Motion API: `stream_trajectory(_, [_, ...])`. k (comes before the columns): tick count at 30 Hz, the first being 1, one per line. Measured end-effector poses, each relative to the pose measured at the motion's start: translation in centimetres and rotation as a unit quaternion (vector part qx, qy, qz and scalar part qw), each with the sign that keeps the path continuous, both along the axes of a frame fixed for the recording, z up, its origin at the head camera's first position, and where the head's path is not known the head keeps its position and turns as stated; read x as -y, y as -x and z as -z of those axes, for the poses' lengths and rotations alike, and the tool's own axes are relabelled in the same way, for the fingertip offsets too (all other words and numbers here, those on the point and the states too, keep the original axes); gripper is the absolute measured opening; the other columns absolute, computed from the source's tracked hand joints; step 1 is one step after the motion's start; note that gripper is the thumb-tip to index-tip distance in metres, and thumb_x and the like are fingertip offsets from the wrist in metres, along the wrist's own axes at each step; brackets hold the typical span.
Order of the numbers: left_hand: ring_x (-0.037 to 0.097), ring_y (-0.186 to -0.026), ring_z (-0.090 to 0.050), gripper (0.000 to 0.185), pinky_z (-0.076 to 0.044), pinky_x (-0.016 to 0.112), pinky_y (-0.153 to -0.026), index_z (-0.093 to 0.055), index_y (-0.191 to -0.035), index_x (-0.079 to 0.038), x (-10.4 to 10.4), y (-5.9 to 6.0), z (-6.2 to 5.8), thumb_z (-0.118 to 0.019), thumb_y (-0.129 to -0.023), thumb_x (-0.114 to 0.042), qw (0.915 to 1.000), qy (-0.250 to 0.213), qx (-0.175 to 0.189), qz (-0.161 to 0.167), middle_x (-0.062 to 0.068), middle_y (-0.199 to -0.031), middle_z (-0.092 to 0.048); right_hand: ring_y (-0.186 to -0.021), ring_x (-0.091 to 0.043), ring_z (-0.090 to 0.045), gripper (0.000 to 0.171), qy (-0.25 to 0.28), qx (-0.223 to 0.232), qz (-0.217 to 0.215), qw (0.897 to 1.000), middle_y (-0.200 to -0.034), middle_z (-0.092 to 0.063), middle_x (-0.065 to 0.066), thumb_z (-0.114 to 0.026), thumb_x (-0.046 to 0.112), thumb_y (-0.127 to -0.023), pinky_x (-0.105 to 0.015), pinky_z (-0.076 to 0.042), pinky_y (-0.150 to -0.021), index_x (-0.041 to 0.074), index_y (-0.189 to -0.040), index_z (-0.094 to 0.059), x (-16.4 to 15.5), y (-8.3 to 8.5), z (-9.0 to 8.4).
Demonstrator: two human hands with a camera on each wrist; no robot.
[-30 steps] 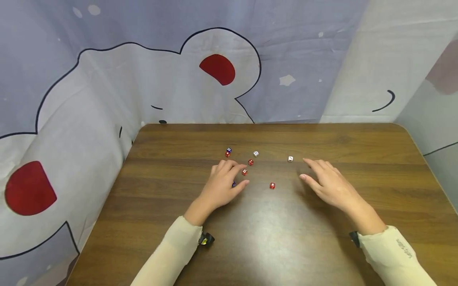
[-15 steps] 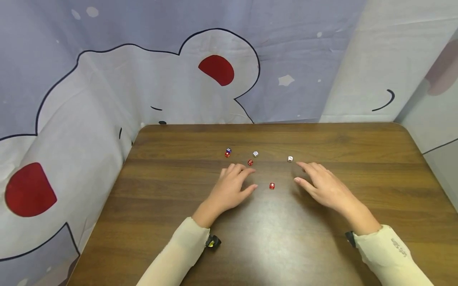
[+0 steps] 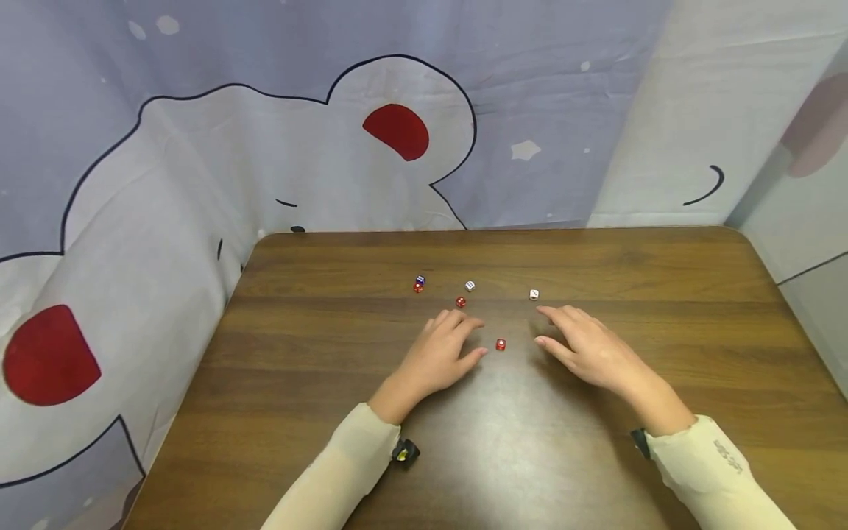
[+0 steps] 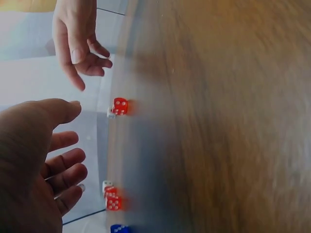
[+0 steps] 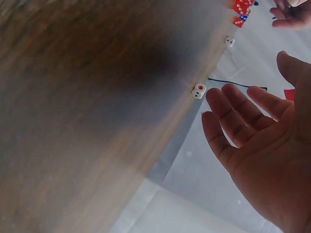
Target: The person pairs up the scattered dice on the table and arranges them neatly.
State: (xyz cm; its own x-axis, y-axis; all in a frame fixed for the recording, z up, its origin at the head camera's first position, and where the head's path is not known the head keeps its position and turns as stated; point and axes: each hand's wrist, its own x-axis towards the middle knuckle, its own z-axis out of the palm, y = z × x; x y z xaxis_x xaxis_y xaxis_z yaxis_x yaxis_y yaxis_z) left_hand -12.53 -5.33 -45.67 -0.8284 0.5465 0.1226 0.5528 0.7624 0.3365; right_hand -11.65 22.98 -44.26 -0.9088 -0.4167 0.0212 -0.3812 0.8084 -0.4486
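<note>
My left hand [image 3: 440, 357] is held over the table, fingers relaxed and slightly bent, with nothing in it. Right across from it, my right hand [image 3: 592, 352] hovers with its fingers loosely spread and also holds nothing. Between the two lies a red die [image 3: 500, 344], nearer the left thumb. Just beyond the right fingertips is a white die [image 3: 534, 294]. Another red die [image 3: 461, 302] and a second white die [image 3: 470, 285] lie past the left fingers. A blue die [image 4: 119, 228] shows in the left wrist view, but the left hand hides it in the head view.
Farther left, a blue die [image 3: 420, 280] and a red die [image 3: 418, 288] lie touching or nearly so. The wooden table [image 3: 318, 316] ends at a patterned cloth [image 3: 543, 110] hung behind it.
Both hands have moved inward, the left rightward and the right leftward, narrowing the gap around the near red die. A red and a blue die beside the left hand have become hidden behind it.
</note>
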Motion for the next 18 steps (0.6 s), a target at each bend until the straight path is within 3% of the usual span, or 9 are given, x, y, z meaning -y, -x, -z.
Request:
stream_trajectory(7, [0.017, -0.112, -0.056, 0.043, -0.045, 0.037, -0.1, -0.062, -0.135, -0.018, -0.9, -0.1, 0.2, -0.066, -0.098, -0.039, 0.9998, -0.001, 0.021, 0.0, -0.002, -0.122, -0.061, -0.111, -0.033, -0.062, 0.054, -0.003, 0.005, -0.005, 1.0, -0.122, -0.063, -0.012, -0.062, 0.035, -0.101, -0.055, -0.047, -0.096, 0.007, -0.145, -0.051, 0.3, -0.1, 0.1])
stream_trajectory(18, [0.018, -0.118, -0.057, 0.039, -0.037, 0.038, -0.113, -0.064, -0.131, -0.015, -1.8, 0.2, 0.7, -0.066, -0.098, -0.036, 0.9995, -0.003, 0.028, 0.01, -0.001, -0.123, -0.063, -0.108, -0.031, -0.064, 0.053, -0.001, -0.001, -0.017, 1.0, -0.12, -0.064, -0.011, -0.065, 0.032, -0.1, -0.052, -0.051, -0.092, 0.006, -0.144, -0.053, 0.7, -0.1, 0.6])
